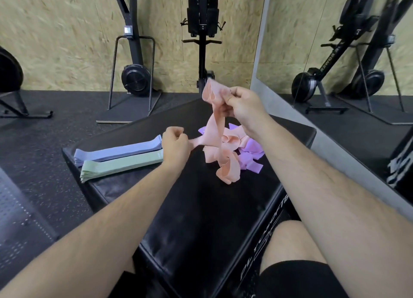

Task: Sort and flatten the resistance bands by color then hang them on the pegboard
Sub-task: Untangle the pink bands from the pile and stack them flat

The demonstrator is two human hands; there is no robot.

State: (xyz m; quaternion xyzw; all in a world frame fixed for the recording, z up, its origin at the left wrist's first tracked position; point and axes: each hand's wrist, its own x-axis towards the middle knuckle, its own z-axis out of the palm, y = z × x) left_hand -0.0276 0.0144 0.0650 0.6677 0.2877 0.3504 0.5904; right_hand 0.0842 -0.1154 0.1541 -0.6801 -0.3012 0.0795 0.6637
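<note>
Together both hands grip a twisted peach band (215, 123): left hand (176, 147) pinching low, right hand (242, 105) clutching high.

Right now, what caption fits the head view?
Left hand and right hand grip a peach band above the tangled pile.

We count two flattened stacks on the one bench (201, 219), left of centre: one blue stack (116, 151) and one green stack (120, 167), their layers too fine to number. Right of centre lies one tangled heap in two colours, pink bands (212, 153) and purple bands (250, 151), which we cannot number. One pink band (215, 118) hangs in the grip of two hands, left hand (176, 145) and right hand (243, 105).
</note>
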